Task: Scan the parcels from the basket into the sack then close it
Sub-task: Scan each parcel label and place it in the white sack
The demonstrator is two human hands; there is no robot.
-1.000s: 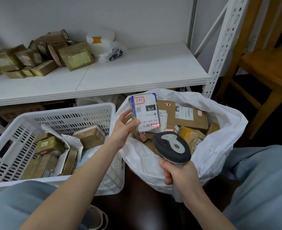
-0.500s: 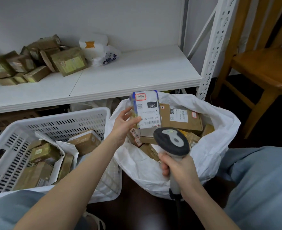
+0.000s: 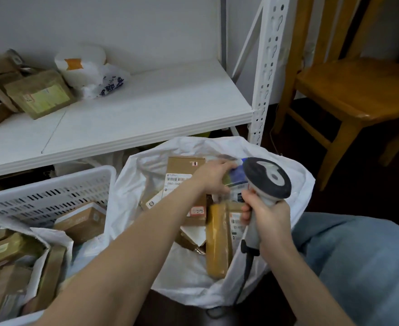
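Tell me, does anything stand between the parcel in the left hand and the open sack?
Nothing visible does. The left hand holds the parcel already inside the open mouth of the sack, above other parcels. The scanner in the right hand is beside it, nearer the camera.

Two hands: left hand (image 3: 213,177), right hand (image 3: 267,217). One scanner (image 3: 266,178). One sack (image 3: 132,208), white. One basket (image 3: 45,184), white.

In the sack: five or more parcels show, counting one big brown box (image 3: 184,167), one long yellow parcel (image 3: 218,243) and one blue-edged parcel (image 3: 236,177). The rest overlap, so no exact tally.

In the basket: at least four brown ones, one of them a taped box (image 3: 80,223).

One shelf (image 3: 146,114) board, with at least four brown parcels (image 3: 38,95) at its left end, some cut off from sight, and one white plastic bag (image 3: 83,67).

One chair (image 3: 358,90), wooden.
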